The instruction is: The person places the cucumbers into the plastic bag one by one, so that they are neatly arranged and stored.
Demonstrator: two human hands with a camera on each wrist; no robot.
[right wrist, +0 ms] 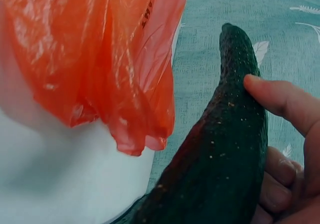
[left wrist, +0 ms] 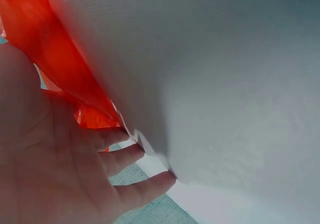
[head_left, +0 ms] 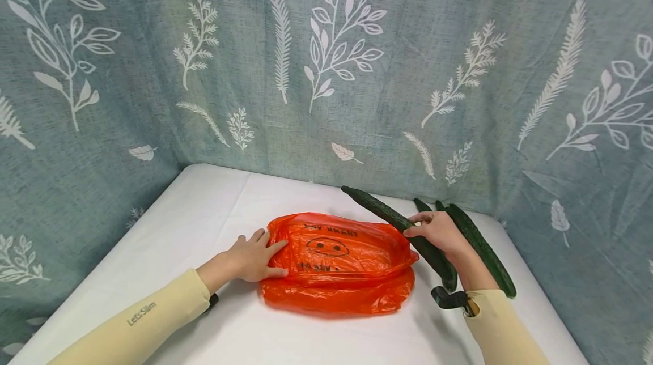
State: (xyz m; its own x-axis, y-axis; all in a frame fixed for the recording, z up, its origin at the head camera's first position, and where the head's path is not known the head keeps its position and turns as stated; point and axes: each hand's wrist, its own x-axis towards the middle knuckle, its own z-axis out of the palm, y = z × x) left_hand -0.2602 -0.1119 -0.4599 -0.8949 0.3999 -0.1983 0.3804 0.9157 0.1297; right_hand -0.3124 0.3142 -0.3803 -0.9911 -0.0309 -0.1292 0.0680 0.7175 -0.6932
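Note:
A red plastic bag (head_left: pixel 336 297) with a printed face and black lettering lies on the white table. My left hand (head_left: pixel 252 257) rests at the bag's left end, its fingers spread. In the left wrist view, several fingertips (left wrist: pixel 162 181) of that hand reach the white surface beside the red plastic. My right hand (head_left: pixel 441 232) grips a long dark green cucumber (head_left: pixel 374 206) near its middle. Thumb and fingers come round the cucumber (right wrist: pixel 215 159) from the right in the right wrist view. The cucumber slants over the bag's right end, its far tip pointing up and left.
More cucumbers (head_left: pixel 482 246) lie at the table's right side, partly behind my right hand and forearm. A patterned grey-green curtain (head_left: pixel 285 127) hangs along the back and both sides of the white table (head_left: pixel 214 200).

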